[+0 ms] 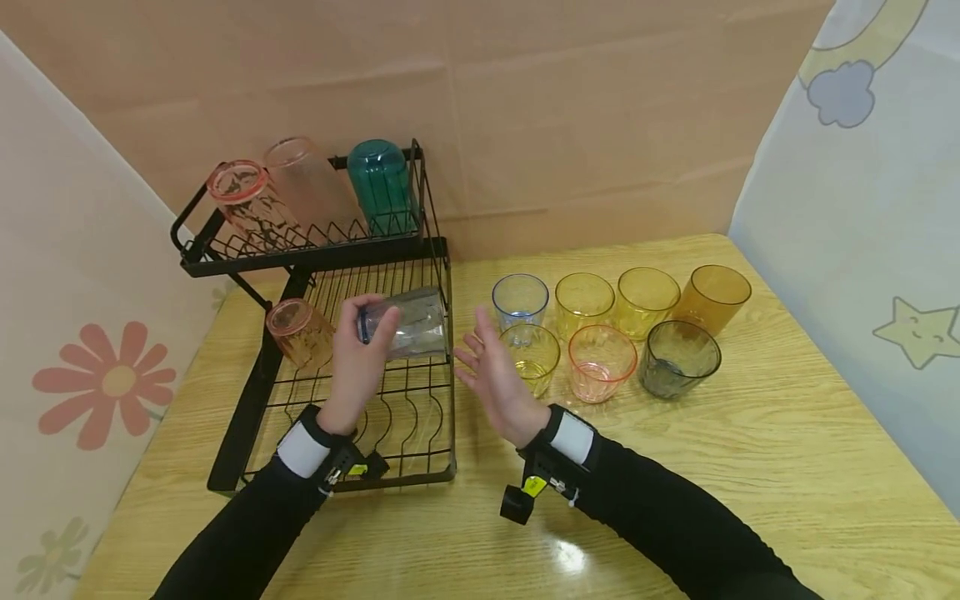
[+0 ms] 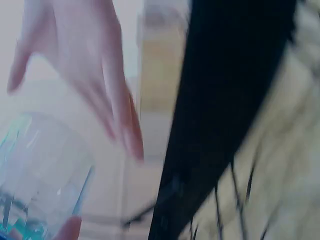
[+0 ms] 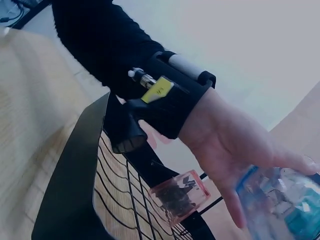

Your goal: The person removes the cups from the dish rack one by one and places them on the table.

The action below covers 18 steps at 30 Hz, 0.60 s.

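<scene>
Over the black wire rack [image 1: 244, 417], the left hand [image 1: 362, 354] grips a clear bluish cylindrical tumbler [image 1: 417, 325], likely slick, fragile glass, best held round its sides; the right hand [image 1: 498, 379] spreads empty.

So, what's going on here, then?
A person's left hand holds a bluish, see-through tumbler tipped sideways over the black, two-tier wire rack. The right hand, nearby, holds nothing. Four tinted, see-through tumblers sit in the rack, three above and one below; seven more see-through tumblers stand upright on the yellowish wood-grain table.
</scene>
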Tool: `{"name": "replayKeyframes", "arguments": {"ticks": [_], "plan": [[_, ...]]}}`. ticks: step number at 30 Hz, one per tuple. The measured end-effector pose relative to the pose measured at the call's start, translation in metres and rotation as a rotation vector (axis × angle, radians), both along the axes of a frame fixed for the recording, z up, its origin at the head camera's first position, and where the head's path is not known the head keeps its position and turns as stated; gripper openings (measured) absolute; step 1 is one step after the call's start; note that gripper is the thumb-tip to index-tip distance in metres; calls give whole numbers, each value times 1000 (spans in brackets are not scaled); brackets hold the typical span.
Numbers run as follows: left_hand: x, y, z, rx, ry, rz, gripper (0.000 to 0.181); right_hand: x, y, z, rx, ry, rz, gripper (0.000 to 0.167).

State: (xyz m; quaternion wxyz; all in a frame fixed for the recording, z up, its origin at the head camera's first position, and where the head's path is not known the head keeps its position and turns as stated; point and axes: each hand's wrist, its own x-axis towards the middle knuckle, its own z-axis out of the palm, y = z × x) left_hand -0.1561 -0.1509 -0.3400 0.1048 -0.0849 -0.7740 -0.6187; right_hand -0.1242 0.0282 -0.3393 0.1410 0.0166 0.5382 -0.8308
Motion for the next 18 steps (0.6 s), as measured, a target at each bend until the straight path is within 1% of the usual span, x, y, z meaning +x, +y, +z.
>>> {"name": "replayKeyframes", "arguments": {"ticks": [3, 5, 7, 10, 13, 18], "plan": [[9, 15, -2, 90, -1, 1, 36, 1, -2, 1, -18, -29, -46, 89], [14, 23, -2, 141, 4, -11, 34, 1, -4, 3, -24, -29, -71, 89], [18, 30, -3, 170, 14, -18, 34, 2, -5, 4, -24, -17, -88, 87], [23, 38, -6, 175, 27, -41, 36, 2, -6, 4, -25, 31, -119, 85], [27, 43, -10, 158, 32, -63, 41, 2, -8, 4, -34, 47, -180, 72], [30, 49, -13, 138, 44, -101, 45, 2, -12, 6, -53, -23, -308, 48]]}}
